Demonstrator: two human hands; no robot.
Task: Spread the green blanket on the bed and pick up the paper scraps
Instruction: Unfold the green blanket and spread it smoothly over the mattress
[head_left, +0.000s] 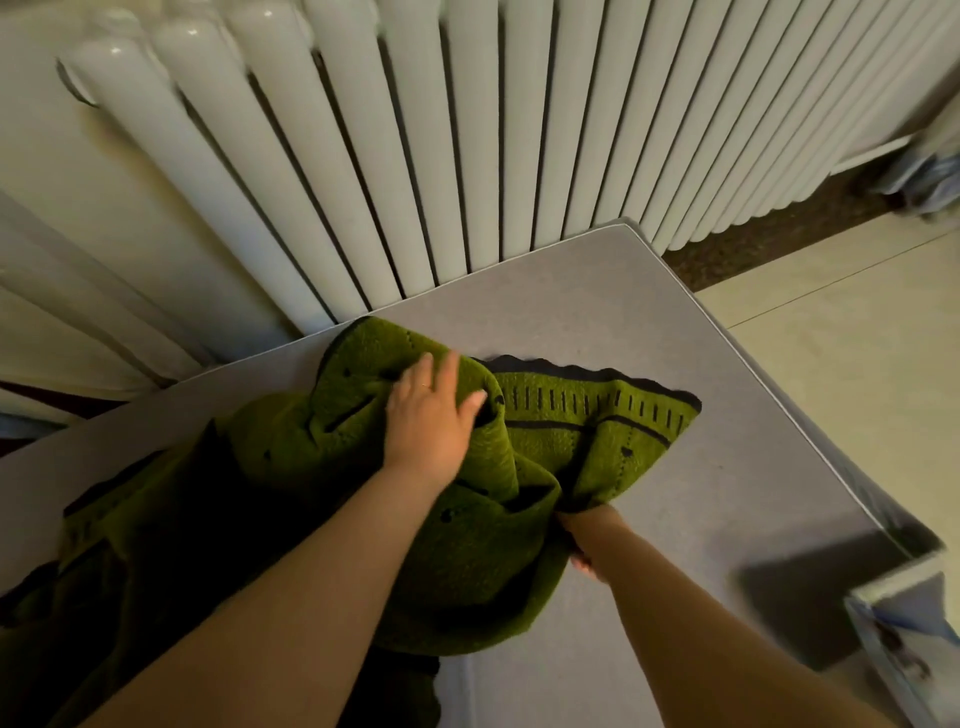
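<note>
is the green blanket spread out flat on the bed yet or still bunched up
Still bunched up. The green blanket lies in heaped folds on the grey bed, only one patterned corner flat; the left hand rests on it, the right hand grips a fold.

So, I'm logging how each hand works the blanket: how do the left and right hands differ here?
The left hand lies on top of the green blanket, fingers mostly extended over a bunched fold; the right hand is half buried under the edge, so its grip is unclear. The left hand sits nearer the radiator, the right nearer the person. Both touch the blanket on the grey bed.
</note>
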